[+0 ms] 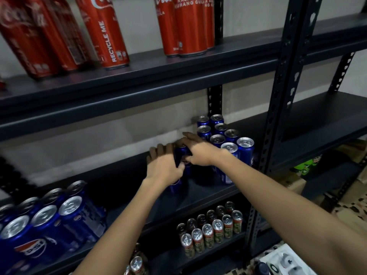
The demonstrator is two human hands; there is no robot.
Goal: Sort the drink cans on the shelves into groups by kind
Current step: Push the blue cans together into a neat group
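On the middle shelf (208, 195) both hands meet over blue Pepsi cans. My left hand (162, 165) curls round the top of one blue can (175, 185), whose lower body shows under the wrist. My right hand (198, 151) grips a second blue can (182, 153) from the right side. Just right of them stands a group of several blue cans (224, 135) at the back right of the shelf. Another cluster of blue Pepsi cans (49, 219) fills the shelf's left end.
Red Coca-Cola cans (184, 26) stand on the upper shelf, more of the red cans (39, 36) at its left. The lower shelf carries rows of several slim green-and-red cans (210, 229). A black perforated upright (282, 96) rises right of the blue group.
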